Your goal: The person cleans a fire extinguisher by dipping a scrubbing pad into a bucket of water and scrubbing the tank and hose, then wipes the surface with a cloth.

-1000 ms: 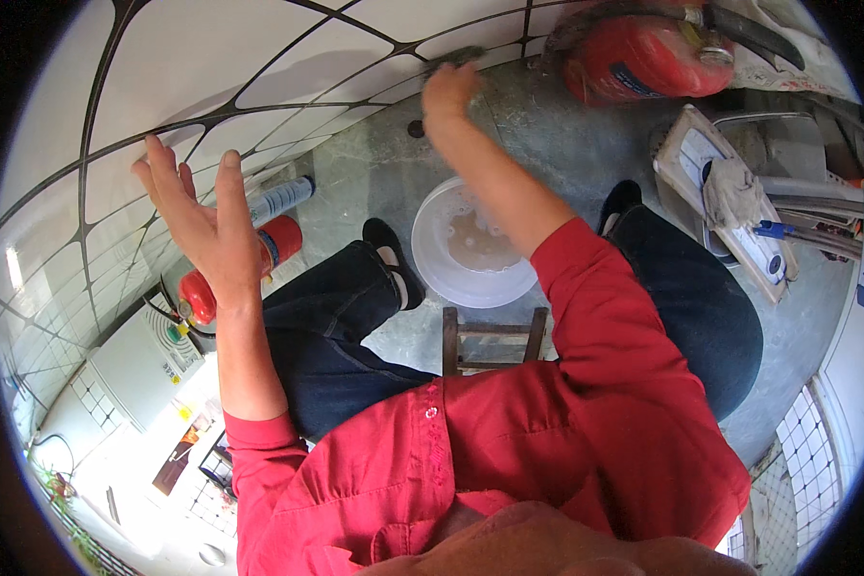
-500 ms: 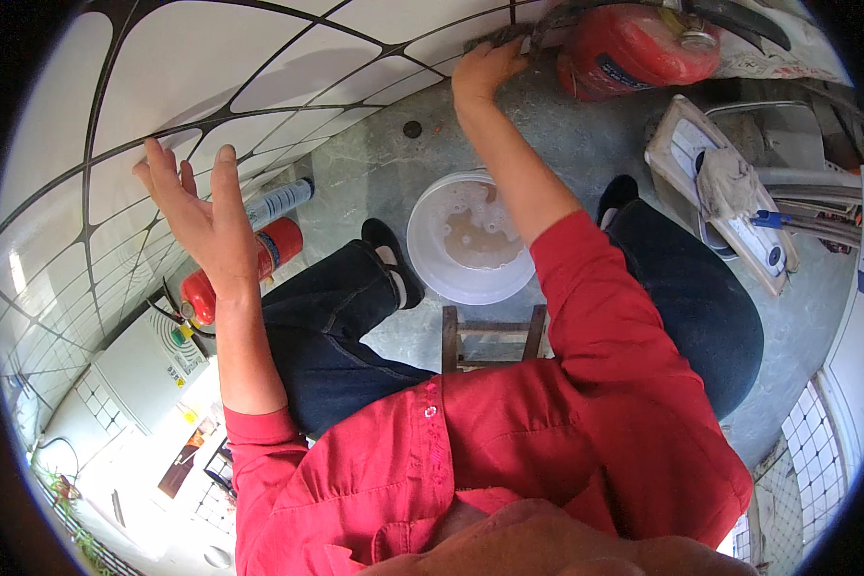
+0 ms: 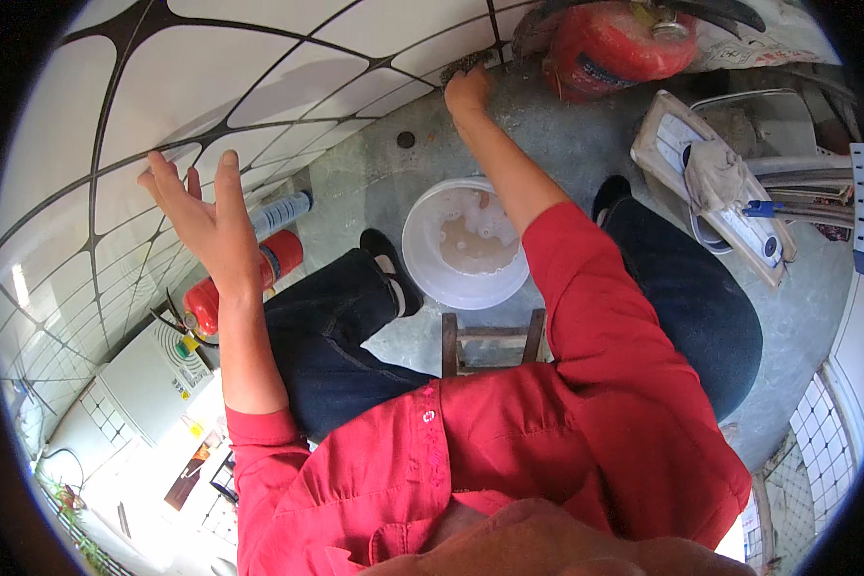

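My left hand (image 3: pixel 204 216) is raised at the left with fingers apart, its tips at the white tiled wall (image 3: pixel 111 96); whether they touch it, I cannot tell. My right arm reaches forward, and my right hand (image 3: pixel 468 94) is closed on a dark scrub pad (image 3: pixel 461 65) at the foot of the wall, left of a red fire extinguisher (image 3: pixel 619 48); the fingers are partly hidden. Between my feet stands a white bucket (image 3: pixel 415 245) of cloudy, bubbly water, with a wooden stool frame (image 3: pixel 490 331) just nearer to me.
A second red extinguisher (image 3: pixel 204 300) and a pale cylinder (image 3: pixel 280 209) lie beside my left leg. At my right are a framed board (image 3: pixel 760 252) topped by a grey rag (image 3: pixel 715 171), metal rods (image 3: pixel 802 180) and a tub (image 3: pixel 778 120). A white cabinet (image 3: pixel 144 374) is at lower left.
My right hand has moved right along the wall's foot with the dark pad, then slightly back left and down. My left hand has barely moved, sitting slightly lower in view.
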{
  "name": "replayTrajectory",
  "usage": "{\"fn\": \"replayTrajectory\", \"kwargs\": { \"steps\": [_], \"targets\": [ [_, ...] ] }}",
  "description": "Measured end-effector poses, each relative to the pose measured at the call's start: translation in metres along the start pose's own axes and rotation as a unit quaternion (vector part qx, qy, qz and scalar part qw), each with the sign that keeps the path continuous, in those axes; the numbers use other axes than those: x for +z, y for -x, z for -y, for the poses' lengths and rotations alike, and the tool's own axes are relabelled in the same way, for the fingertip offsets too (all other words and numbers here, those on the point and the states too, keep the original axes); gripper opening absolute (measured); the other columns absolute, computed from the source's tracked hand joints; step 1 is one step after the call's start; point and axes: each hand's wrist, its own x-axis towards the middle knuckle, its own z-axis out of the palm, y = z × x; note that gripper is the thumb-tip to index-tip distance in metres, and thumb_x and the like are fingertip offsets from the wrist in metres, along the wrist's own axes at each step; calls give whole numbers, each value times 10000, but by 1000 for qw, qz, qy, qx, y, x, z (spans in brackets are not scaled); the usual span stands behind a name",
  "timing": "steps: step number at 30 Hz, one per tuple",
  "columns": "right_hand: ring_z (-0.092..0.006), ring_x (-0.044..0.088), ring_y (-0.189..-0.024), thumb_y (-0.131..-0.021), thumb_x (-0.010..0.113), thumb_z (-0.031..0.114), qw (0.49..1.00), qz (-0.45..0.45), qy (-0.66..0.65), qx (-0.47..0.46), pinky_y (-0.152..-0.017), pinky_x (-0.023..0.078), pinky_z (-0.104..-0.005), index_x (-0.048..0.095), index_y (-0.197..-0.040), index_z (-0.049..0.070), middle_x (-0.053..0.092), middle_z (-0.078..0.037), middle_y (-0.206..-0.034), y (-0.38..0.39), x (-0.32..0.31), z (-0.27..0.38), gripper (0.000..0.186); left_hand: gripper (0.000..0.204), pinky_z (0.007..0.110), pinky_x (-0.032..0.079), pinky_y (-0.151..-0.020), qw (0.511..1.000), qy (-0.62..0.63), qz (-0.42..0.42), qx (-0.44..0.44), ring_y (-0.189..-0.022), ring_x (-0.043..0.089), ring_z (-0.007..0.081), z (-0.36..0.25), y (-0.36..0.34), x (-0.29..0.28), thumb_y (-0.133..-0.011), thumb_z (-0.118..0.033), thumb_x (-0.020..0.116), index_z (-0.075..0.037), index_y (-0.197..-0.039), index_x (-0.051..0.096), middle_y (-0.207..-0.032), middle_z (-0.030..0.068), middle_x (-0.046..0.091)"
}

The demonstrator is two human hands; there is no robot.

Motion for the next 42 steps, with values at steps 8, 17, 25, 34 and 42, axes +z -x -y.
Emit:
{"fn": "replayTrajectory", "kwargs": {
  "steps": [8, 17, 25, 34, 42],
  "targets": [
    [-447, 409, -1209, -909, 494, 40, 959, -196, -182, -94, -1059, 323, -452, 301, -1436, -90, 382, -333, -1327, 3, -15, 14, 576, 811, 438, 316, -1147, 1000, 10, -1, -2, -1443, 288, 341, -1, -1, 0, -908, -247, 686, 78, -1503, 242, -1572, 344, 99],
    [-423, 370, -1187, -901, 479, -12, 883, -243, -314, -249, -1056, 293, -456, 221, -1462, -104, 316, -309, -1305, 87, -76, 101, 625, 814, 433, 313, -1150, 1000, 18, 4, -13, -1460, 260, 348, 1, 1, -5, -913, -262, 684, 57, -1513, 238, -1575, 346, 81],
    [-411, 411, -1144, -901, 516, 6, 880, -202, -311, -296, -1024, 340, -448, 276, -1453, -99, 391, -269, -1240, 122, -63, 123, 611, 829, 429, 305, -1155, 999, 33, 0, -29, -1477, 223, 364, -3, 1, 0, -910, -281, 690, 35, -1525, 233, -1583, 343, 49],
    [-402, 425, -1137, -943, 515, 14, 934, -193, -248, -170, -1001, 355, -443, 187, -1489, -101, 356, -272, -1258, 96, -44, 92, 647, 864, 412, 308, -1148, 1000, 20, -9, -6, -1493, 162, 397, -4, 1, 0, -896, -316, 695, 89, -1502, 230, -1560, 389, 41],
    [-402, 451, -1125, -922, 485, 7, 878, -294, -291, -240, -993, 369, -447, 219, -1504, -55, 388, -277, -1239, 76, -88, 114, 642, 860, 423, 319, -1139, 999, 46, 9, -15, -1452, 286, 390, 3, 3, -10, -888, -299, 699, 81, -1505, 236, -1564, 383, 51]
  ]
}}
